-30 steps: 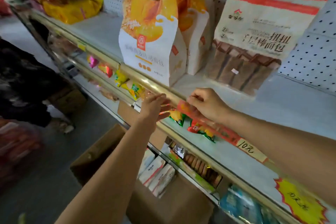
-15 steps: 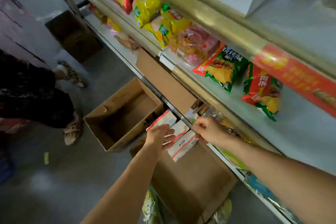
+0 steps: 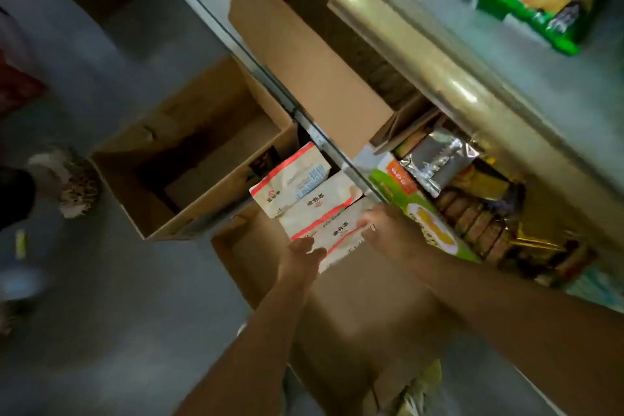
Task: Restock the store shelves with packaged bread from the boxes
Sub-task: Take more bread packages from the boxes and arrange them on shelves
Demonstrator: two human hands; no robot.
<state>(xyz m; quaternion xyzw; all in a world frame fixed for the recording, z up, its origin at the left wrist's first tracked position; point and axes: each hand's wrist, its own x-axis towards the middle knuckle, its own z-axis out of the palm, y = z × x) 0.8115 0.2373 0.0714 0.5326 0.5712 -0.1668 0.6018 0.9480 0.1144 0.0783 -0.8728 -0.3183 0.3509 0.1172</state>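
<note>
Two hands are down at the boxes on the floor, and scanning from the left: an open, seemingly empty cardboard box [image 3: 189, 159] sits on the grey floor [image 3: 111, 297], well clear of everything. Just right of it, three bread packs [image 3: 310, 203] — white bags with red bands — stand upright in a second carton [image 3: 354, 314], overlapping like cards. The left hand [image 3: 300, 263] meets the nearest pack [image 3: 337, 236] at its lower corner, fingers loosely curved against it; whether they have closed on it is blurred, I cannot tell. The right hand [image 3: 388, 230] pinches that same pack's top edge, thumb and fingers folded over the seal.

By my read these are light, soft bags — crinkly film, squashable bread inside, so the sealed top strip is the place to take hold, not the belly. Right beside the right hand, the shelf edge [image 3: 320, 132] runs diagonally, with a green box [image 3: 422, 213] and silver pouch [image 3: 435, 162] crowding the lower shelf. Lifting room looks best up and towards the person, away from that metal rail; a cardboard flap [image 3: 304, 54] overhangs above.
</note>
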